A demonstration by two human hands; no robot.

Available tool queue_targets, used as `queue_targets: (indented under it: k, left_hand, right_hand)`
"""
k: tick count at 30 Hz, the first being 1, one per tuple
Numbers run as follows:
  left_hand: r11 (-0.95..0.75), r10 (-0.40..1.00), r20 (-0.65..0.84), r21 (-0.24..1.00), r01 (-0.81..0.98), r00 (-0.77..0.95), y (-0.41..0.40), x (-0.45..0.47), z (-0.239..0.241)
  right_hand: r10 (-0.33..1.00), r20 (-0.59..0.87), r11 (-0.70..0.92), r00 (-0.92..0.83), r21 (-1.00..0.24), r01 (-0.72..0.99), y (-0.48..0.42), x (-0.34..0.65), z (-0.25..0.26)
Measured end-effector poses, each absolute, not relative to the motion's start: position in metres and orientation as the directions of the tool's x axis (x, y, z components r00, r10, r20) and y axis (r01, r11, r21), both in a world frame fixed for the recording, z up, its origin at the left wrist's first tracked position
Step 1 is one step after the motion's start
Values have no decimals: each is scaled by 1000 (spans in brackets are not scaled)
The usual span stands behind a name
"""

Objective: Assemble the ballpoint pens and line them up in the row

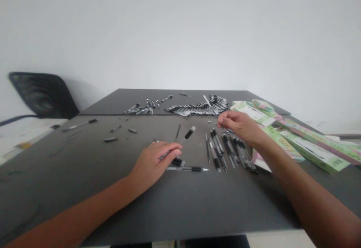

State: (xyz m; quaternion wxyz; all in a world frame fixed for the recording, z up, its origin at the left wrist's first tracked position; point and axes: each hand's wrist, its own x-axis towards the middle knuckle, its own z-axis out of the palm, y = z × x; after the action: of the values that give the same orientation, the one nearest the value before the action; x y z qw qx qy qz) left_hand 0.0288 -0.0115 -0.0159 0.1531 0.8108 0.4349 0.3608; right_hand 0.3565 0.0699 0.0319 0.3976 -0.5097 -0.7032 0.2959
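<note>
My right hand (235,125) pinches a slender, pale pen refill (210,105) by its lower end, tilted up and to the left. My left hand (153,161) hovers low over the table, thumb and fingers closed together; a dark sliver shows between them, but I cannot make out what it is. Just past those fingertips are a short black grip piece (190,132) with a clear end and a thin dark refill (178,131). A clear pen with a black grip (194,169) lies beneath the left hand. Between the hands, several loose pens (216,148) lie side by side.
A long row of pens (194,108) crosses the table farther back. Left of it is a pile of pen parts (141,108). Green and pink pen boxes (316,150) cover the right side. Scattered pieces (110,139) lie left, near a black mesh chair (42,93).
</note>
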Motion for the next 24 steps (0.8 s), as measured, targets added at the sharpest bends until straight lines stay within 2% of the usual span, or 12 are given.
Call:
queue_targets:
  k: [2,4,7,11,14,18,22,24]
  left_hand:
    - [-581,811,455,556,594,368,-11,29,-17]
    - [-581,811,460,555,595,362,-10,29,-18]
    - [-572,817,454,565,594,355,-9,28,-18]
    - [-569,820,452,571,592,352,-10,28,-18]
    - [-569,820,452,572,591,351,-10,26,-17]
    - [-565,823,452,575,592,345,-9,25,-17]
    - [-571,818,460,573,588,346,-10,26,-16]
    - [-579,812,463,565,588,354,-11,27,-16]
  right_hand:
    - [967,166,208,-194,-953,220,60,336,30]
    - [967,55,60,-249,-998,12,53,321,28]
    - [941,-67,-122,-333,-982,-145,45,311,27]
    - [932,-127,-237,-339,-922,-307,41,306,27]
    - [931,-149,-277,-332,-883,-379,40,303,29]
    - [930,-136,-272,-342,-881,-387,39,303,30]
    - [932,-22,-166,-361,-912,-374,39,305,28]
    - [951,26,-98,-307,-920,-380,40,306,29]
